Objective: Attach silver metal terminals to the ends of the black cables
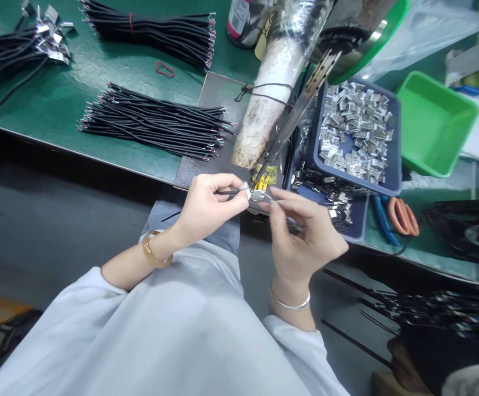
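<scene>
My left hand (210, 204) is closed in a pinch around a black cable (227, 193) near its end, close to a small pale piece at the fingertips. Just past those fingertips is a small silver metal part (259, 194), right by the yellow tip of a bench tool (262, 182). My right hand (299, 228) faces it from the other side, thumb and fingers closed near a thin pale strand (269, 197). Whether the strand is a wire or part of the metal piece, I cannot tell.
Two bundles of black cables (152, 122) lie on the green bench (25, 118), near a red rubber band (165, 69). A blue bin (396, 143) holds silver metal parts. Beside it are a green tray (437, 124) and orange-handled pliers (404, 216). A wrapped white post (264, 104) leans overhead.
</scene>
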Available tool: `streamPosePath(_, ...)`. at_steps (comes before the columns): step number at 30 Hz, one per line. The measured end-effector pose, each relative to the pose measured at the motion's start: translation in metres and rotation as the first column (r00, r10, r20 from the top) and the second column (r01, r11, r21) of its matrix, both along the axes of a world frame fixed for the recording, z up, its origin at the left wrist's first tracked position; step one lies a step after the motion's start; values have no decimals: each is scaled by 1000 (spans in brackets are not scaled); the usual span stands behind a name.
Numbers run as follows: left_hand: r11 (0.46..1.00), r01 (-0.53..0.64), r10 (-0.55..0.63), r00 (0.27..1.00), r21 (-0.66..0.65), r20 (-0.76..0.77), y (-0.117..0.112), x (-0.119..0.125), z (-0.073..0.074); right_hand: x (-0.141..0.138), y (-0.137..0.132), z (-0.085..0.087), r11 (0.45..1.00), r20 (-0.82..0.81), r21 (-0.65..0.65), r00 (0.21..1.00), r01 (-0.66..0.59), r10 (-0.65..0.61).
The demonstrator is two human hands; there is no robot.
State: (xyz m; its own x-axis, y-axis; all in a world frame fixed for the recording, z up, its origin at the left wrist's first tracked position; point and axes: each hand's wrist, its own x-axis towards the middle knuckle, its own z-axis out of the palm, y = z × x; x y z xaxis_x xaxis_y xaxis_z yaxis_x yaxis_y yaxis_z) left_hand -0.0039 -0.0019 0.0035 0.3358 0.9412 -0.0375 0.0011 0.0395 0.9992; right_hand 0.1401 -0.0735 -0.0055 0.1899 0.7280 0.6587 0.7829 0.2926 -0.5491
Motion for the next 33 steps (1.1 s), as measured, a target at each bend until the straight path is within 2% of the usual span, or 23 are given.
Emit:
streamPosePath(3, 999, -37, 36, 999, 36, 34, 1, 3, 0, -3, 6, 0, 996, -40, -50, 997, -69, 67)
streamPosePath(8, 989, -113, 107, 993, 100, 58, 1, 8, -4, -6, 15, -1, 992, -171, -102, 984, -74, 56)
streamPosePath(14, 974, -157, 159, 987, 161, 4, 0, 9, -1, -6, 20, 5, 991, -166, -91, 983, -93, 77)
streamPosePath(21, 960, -73, 119, 980, 268, -157, -3, 3, -4, -3, 14, 2, 986, -113, -106, 987, -127, 115)
streamPosePath(24, 908, 3, 108, 964, 418, -242, -6, 0, -6, 0, 10, 0, 989, -149, -95, 984, -110, 95)
streamPosePath(26, 805, 138, 93, 931, 576, -353, -11, 0, -6, 2, 7, 1, 998, -193, -27, 979, -63, 57)
streamPosePath(28, 630, 398, 40, 841, 667, -539, -18, 0, -6, 4, 4, 6, 999, -233, 44, 972, -14, 24)
streamPosePath(29, 524, 554, -7, 762, 647, -647, -23, 1, -6, 5, 2, 10, 999, -240, 44, 971, -14, 24)
streamPosePath(31, 304, 812, -128, 553, 498, -824, -34, 2, -7, 5, -1, 19, 995, -223, -48, 972, -87, 74)
streamPosePath(33, 123, 941, -235, 337, 316, -912, -47, 3, -10, 4, -4, 27, 957, -190, -200, 966, -212, 174)
